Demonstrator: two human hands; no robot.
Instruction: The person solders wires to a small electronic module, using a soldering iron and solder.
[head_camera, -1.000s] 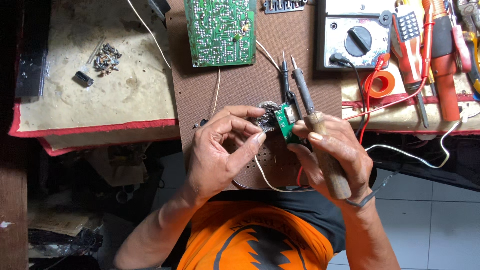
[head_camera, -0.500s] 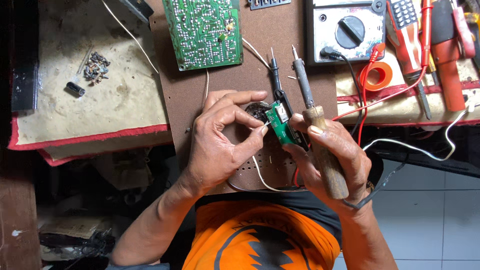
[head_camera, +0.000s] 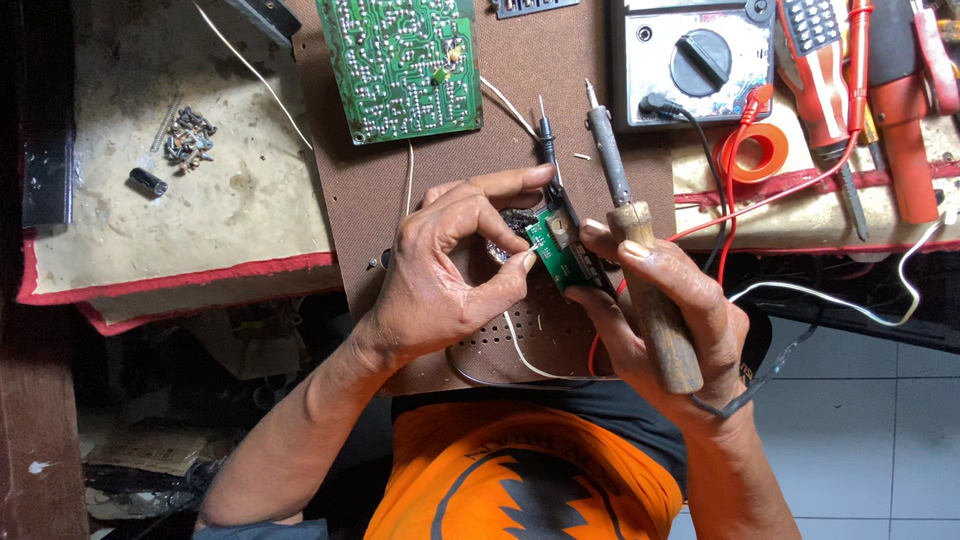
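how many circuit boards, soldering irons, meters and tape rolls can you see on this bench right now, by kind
Green circuit boards: 2, large board and small board
Soldering irons: 1, wooden-handled soldering iron
Meters: 1, grey dial meter
Tape rolls: 1, orange tape roll
Total: 5

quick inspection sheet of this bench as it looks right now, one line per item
surface: brown perforated board over a stained mat with a red edge.
job's things: small green circuit board pinched between both hands; wooden-handled soldering iron in the right hand, tip pointing away.
clutter: large green circuit board, pile of screws, small black cylinder, grey dial meter, roll of orange tape, red-handled tools.
grippers: left hand fingertips on the small board; right hand around the iron handle.
cables: white wire, red lead, black probe.
surroundings: pale tiled floor, orange shirt.
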